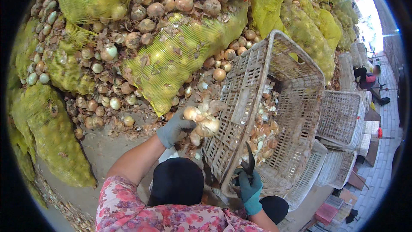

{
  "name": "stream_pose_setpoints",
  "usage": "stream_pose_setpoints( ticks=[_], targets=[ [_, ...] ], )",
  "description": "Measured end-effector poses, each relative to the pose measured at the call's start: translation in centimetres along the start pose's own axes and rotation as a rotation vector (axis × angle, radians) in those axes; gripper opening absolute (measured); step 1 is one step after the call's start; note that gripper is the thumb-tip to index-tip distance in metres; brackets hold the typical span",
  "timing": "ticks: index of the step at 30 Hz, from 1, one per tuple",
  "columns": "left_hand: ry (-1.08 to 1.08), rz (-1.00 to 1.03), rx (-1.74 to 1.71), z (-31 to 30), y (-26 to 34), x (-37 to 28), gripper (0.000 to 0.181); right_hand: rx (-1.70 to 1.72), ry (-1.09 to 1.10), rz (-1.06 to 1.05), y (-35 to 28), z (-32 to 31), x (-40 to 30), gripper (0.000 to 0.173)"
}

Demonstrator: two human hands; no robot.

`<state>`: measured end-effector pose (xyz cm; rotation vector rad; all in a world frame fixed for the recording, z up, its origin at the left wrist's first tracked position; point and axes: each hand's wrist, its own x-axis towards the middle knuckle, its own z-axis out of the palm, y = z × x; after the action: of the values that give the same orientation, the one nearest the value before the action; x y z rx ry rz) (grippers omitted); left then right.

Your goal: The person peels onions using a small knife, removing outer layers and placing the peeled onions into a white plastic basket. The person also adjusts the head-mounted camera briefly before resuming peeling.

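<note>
My left hand, in a grey glove, grips a small bunch of onions with pale papery skins. It is just left of a large, dirty plastic crate with slatted sides. My right hand, in a teal glove, is closed around a cutting tool with a dark blade that points up over the crate's near rim. Whether it is a knife or shears cannot be told. Inside the crate lie loose onion skins and trimmed onion pieces.
Yellow mesh sacks of onions are heaped ahead, with loose onions and dry skins around them. Another full sack lies left. More plastic crates stand right, and a person sits farther off.
</note>
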<state>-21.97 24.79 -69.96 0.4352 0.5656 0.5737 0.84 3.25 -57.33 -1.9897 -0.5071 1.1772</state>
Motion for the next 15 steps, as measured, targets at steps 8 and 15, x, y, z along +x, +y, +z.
stream_pose_setpoints(
  ticks=[8, 15],
  targets=[
    [-0.144, 0.478, 0.919, 17.1, 2.9, 2.0, 0.079, 0.233, 0.277, -0.227, 0.2, -5.8, -0.1, 0.034],
    [0.108, 0.023, 1.402, 0.2, 1.2, -4.3, 0.064, 0.24, 0.197, -0.221, 0.0, -6.1, -3.2, 0.035]
  ],
)
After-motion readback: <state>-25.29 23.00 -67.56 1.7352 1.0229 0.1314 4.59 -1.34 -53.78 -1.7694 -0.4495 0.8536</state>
